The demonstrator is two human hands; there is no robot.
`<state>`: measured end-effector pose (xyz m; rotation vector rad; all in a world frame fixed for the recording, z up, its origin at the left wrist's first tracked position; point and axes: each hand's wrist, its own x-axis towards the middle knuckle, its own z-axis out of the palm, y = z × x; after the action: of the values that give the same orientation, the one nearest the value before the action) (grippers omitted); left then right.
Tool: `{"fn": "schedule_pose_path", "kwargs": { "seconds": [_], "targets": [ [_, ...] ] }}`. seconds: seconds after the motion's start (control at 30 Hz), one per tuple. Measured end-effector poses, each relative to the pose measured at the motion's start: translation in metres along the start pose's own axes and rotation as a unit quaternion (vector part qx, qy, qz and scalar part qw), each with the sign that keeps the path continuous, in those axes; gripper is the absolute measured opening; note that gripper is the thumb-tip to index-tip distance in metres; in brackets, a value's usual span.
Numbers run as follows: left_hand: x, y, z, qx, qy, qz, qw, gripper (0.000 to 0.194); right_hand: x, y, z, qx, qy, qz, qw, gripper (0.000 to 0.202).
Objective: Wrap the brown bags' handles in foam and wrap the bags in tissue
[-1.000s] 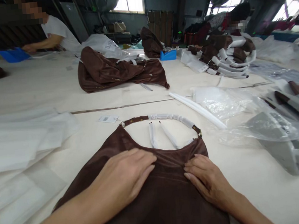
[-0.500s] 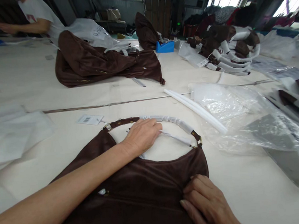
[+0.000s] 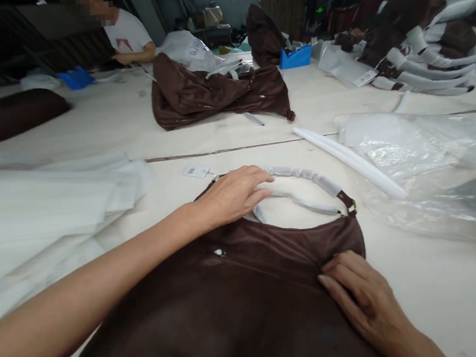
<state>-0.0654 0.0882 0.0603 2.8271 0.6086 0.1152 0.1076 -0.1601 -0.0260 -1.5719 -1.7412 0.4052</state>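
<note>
Your brown bag (image 3: 217,309) lies flat on the pale table (image 3: 437,283) before you, its wrapped strap (image 3: 325,182) arching from its top; your left hand (image 3: 239,195) reaches over the bag's upper left edge, thumb a little apart from the fingers, though I cannot tell whether it grips the strap's hidden end; your right hand (image 3: 361,296) rests, fingers curled, on the bag's upper right, pinching or merely pressing, I cannot tell. You seem to be arranging the bag's top; the next move calls for a light left touch, the right steadying the leather.
</note>
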Motion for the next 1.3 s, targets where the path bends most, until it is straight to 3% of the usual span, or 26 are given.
{"fn": "schedule_pose_path", "kwargs": {
  "seconds": [0.1,0.2,0.3,0.4,0.5,0.6,1.03,1.2,1.3],
  "targets": [
    [-0.060,0.013,-0.029,-0.018,0.006,-0.012,1.000,0.036,-0.001,-0.005,-0.017,0.036,-0.018,0.021,0.999,0.019],
    [-0.130,0.034,-0.038,0.029,0.015,-0.019,0.999,0.039,-0.007,-0.027,-0.042,0.026,0.009,0.016,0.999,0.030],
    [-0.188,0.053,-0.025,0.092,-0.019,-0.005,0.996,0.053,-0.016,-0.056,-0.050,0.009,-0.048,-0.035,0.998,0.053],
    [-0.219,0.064,0.000,0.109,-0.038,-0.019,0.993,0.065,-0.021,-0.072,-0.034,0.018,-0.137,-0.080,0.987,0.069],
    [-0.225,0.064,0.018,0.080,-0.011,-0.058,0.995,0.061,-0.025,-0.073,-0.013,0.013,-0.157,-0.080,0.984,0.075],
    [-0.222,0.059,0.023,0.041,0.008,-0.071,0.997,0.057,-0.030,-0.067,-0.006,-0.005,-0.173,-0.083,0.981,0.073],
    [-0.223,0.057,0.026,0.049,0.012,-0.067,0.996,0.052,-0.039,-0.059,-0.002,-0.043,-0.178,-0.108,0.977,0.076],
    [-0.223,0.052,0.029,0.065,0.014,-0.058,0.996,0.053,-0.038,-0.060,-0.003,-0.025,-0.191,-0.086,0.978,0.075],
    [-0.223,0.055,0.020,0.095,0.041,-0.039,0.994,0.055,-0.040,-0.063,-0.008,0.005,-0.195,-0.057,0.979,0.073]
  ]
}}
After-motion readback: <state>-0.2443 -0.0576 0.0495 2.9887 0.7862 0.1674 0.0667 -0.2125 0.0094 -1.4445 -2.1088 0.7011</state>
